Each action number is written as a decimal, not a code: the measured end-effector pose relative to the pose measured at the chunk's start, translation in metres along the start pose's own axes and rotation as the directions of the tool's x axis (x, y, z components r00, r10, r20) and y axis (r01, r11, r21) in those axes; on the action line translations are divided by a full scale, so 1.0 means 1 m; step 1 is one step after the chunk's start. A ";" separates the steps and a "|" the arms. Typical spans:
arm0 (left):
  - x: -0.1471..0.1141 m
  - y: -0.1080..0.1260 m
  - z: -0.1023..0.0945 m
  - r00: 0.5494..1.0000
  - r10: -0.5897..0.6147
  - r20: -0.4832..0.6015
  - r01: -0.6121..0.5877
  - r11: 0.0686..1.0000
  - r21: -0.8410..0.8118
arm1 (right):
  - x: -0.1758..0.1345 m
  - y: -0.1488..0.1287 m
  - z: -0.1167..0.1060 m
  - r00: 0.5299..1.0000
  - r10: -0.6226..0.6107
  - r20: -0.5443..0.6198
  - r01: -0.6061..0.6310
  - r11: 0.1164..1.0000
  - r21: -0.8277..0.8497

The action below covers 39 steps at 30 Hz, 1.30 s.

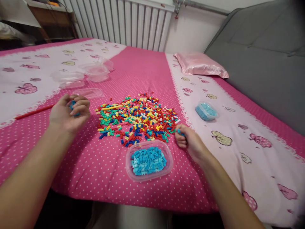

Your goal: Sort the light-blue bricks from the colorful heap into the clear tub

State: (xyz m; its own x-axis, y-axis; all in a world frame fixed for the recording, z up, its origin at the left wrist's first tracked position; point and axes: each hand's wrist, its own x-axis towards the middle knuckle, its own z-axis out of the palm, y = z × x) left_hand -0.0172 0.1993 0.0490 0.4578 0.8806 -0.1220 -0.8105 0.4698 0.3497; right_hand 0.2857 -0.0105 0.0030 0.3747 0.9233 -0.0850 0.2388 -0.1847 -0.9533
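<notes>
My left hand point(70, 113) is raised to the left of a loose pile of small coloured building bricks point(140, 116), palm turned up and fingers curled round blue bricks point(73, 104). At the pile's right edge, my right hand point(187, 138) is closed, with a blue brick point(180, 132) showing between thumb and fingers. Between the hands, nearest to me, stands a clear plastic tub point(170, 160) filled with light-blue bricks point(147, 160). The pile mixes red, yellow, green, dark blue, pink and white pieces.
A second tub of blue bricks point(206, 111) sits at the right. Clear containers point(96, 71) and a lid point(89, 93) lie beyond my left hand, near a red stick point(34, 112). A pink pillow point(201, 65), grey headboard point(262, 60) and white radiator point(124, 22) border the bed.
</notes>
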 end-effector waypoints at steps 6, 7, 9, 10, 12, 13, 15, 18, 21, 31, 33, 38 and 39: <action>-0.002 -0.026 0.006 0.997 -0.059 -0.043 0.067 0.974 0.219 | -0.004 -0.019 -0.004 0.993 -0.079 -0.085 0.111 0.866 0.487; -0.002 -0.030 0.007 0.997 -0.064 -0.052 0.075 0.964 0.256 | -0.003 -0.018 -0.003 0.992 -0.080 -0.094 0.117 0.859 0.499; -0.001 -0.036 0.009 0.994 -0.078 -0.071 0.096 0.949 0.302 | 0.001 -0.013 0.002 0.993 -0.071 -0.095 0.106 0.896 0.432; -0.001 -0.038 0.009 0.994 -0.085 -0.076 0.104 0.944 0.312 | 0.003 -0.009 0.004 0.994 -0.064 -0.092 0.094 0.920 0.381; 0.000 -0.041 0.008 0.993 -0.082 -0.087 0.108 0.932 0.345 | 0.006 0.000 0.010 0.995 -0.050 -0.091 0.070 0.970 0.234; 0.001 -0.043 0.008 0.993 -0.074 -0.091 0.103 0.922 0.373 | 0.007 0.004 0.012 0.995 -0.051 -0.091 0.064 0.988 0.139; 0.002 -0.045 0.007 0.994 -0.053 -0.094 0.089 0.896 0.436 | 0.007 0.010 0.017 0.993 -0.079 -0.085 0.073 0.995 -0.073; 0.003 -0.047 0.006 0.995 -0.049 -0.090 0.088 0.860 0.502 | 0.003 0.010 0.023 0.992 -0.124 -0.035 0.103 0.925 -0.367; 0.003 -0.048 0.005 0.994 -0.067 -0.082 0.100 0.838 0.536 | -0.003 0.004 0.025 0.992 -0.114 0.048 0.121 0.813 -0.569; 0.003 -0.052 0.003 0.993 -0.092 -0.071 0.116 0.782 0.612 | -0.006 0.002 0.025 0.986 -0.024 0.167 0.150 0.576 -0.803; 0.003 -0.052 0.003 0.994 -0.097 -0.057 0.111 0.774 0.623 | -0.006 0.003 0.026 0.988 -0.029 0.153 0.143 0.564 -0.813; 0.002 -0.053 0.004 0.993 -0.104 -0.050 0.112 0.761 0.639 | -0.007 0.003 0.026 0.989 -0.060 0.137 0.144 0.625 -0.768; 0.001 -0.053 0.004 0.993 -0.104 -0.051 0.113 0.762 0.638 | -0.006 0.003 0.025 0.989 -0.069 0.129 0.142 0.651 -0.745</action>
State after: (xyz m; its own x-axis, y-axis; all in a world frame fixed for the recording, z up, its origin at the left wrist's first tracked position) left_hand 0.0281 0.1753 0.0339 0.5206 0.8288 -0.2052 -0.3325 0.4182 0.8453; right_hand 0.2619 -0.0087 -0.0066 0.2385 0.9695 -0.0562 0.8766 -0.2399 -0.4171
